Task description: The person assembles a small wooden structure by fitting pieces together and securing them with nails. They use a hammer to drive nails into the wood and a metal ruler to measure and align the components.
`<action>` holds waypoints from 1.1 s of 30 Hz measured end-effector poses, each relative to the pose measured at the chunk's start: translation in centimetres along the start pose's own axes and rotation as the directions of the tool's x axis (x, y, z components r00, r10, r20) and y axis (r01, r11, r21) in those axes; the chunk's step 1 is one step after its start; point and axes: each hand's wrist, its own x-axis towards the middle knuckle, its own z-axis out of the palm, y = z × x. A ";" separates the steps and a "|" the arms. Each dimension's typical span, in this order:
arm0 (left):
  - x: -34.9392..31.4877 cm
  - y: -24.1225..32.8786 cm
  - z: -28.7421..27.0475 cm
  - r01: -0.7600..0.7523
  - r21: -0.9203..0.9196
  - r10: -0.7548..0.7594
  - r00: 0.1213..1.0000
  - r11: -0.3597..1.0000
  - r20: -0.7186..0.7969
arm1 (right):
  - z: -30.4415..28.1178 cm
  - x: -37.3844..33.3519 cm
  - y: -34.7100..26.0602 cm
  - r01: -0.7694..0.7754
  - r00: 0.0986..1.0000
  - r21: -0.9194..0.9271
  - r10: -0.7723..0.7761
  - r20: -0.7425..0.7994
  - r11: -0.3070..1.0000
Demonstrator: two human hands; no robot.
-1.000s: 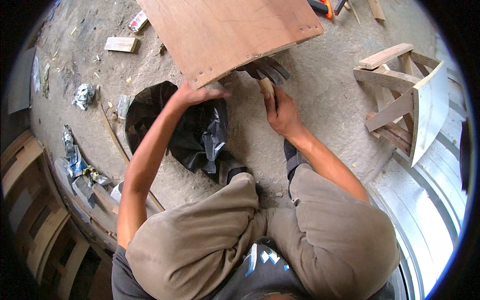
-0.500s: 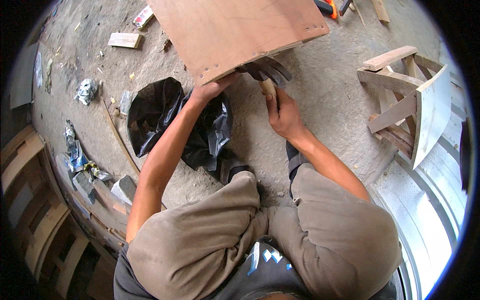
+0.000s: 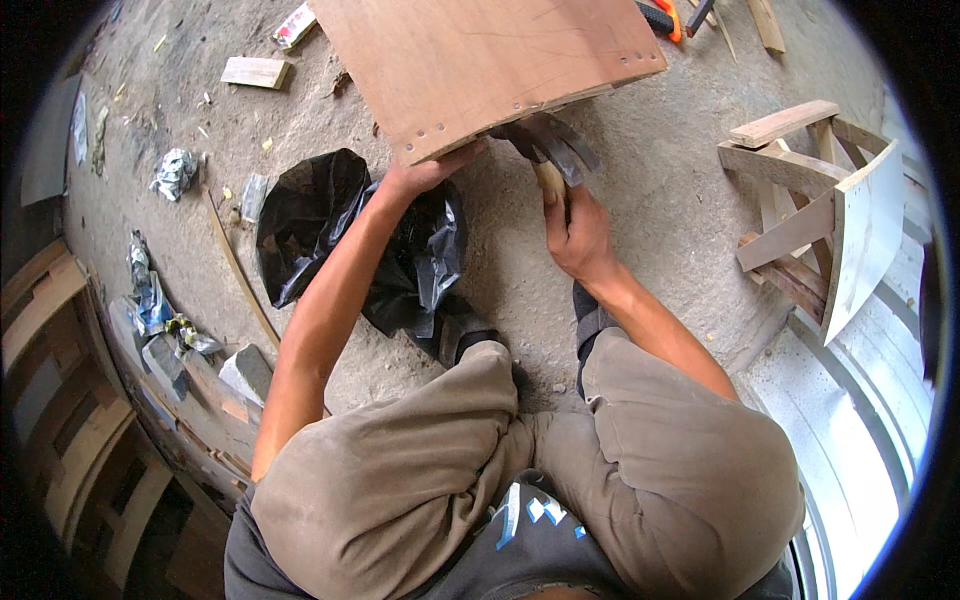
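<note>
A brown wooden panel [image 3: 490, 70], with nail heads along its near edge and corners, is tilted up in front of me. It seems to be one face of a wooden piece whose underside is hidden. My left hand [image 3: 435, 172] grips the panel's near left edge from below, its fingertips out of sight behind the wood. In my right hand [image 3: 582, 238] is a claw hammer [image 3: 565, 150], held by its pale wooden handle close to the head. The dark metal head lies just below the panel's near edge, its far end partly hidden under it.
A black plastic bag [image 3: 310, 215] lies beside my left forearm. On the right stands a small wooden frame [image 3: 790, 160] with a pale panel. A wood block [image 3: 254, 72], crumpled foil [image 3: 175, 173] and a thin strip [image 3: 235, 260] lie leftward. An orange-and-black handle [image 3: 668, 18] shows beyond the panel.
The hammer head and my right hand have shifted slightly right and toward me. The panel appears slightly lower and further right in view, with my left hand still at its edge.
</note>
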 end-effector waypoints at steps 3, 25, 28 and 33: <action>0.0 0.3 -0.1 0.009 0.034 -0.009 1.000 0.999 -0.007 | -0.5 0.2 -0.8 -0.039 0.998 -0.035 0.041 0.052 0.999; -0.1 -0.4 -0.3 0.027 -0.010 -0.027 0.998 1.000 0.061 | -0.1 -0.2 0.1 0.042 0.999 -0.094 -0.039 0.037 0.995; -0.2 0.4 -0.4 0.106 -0.135 -0.096 0.992 0.985 0.076 | -0.4 0.4 -0.3 0.038 0.998 -0.086 -0.034 0.044 0.996; -0.6 -1.3 -0.9 0.131 -0.106 -0.112 0.979 0.986 0.169 | -0.5 0.7 -1.1 -0.033 0.998 -0.065 0.036 0.057 0.997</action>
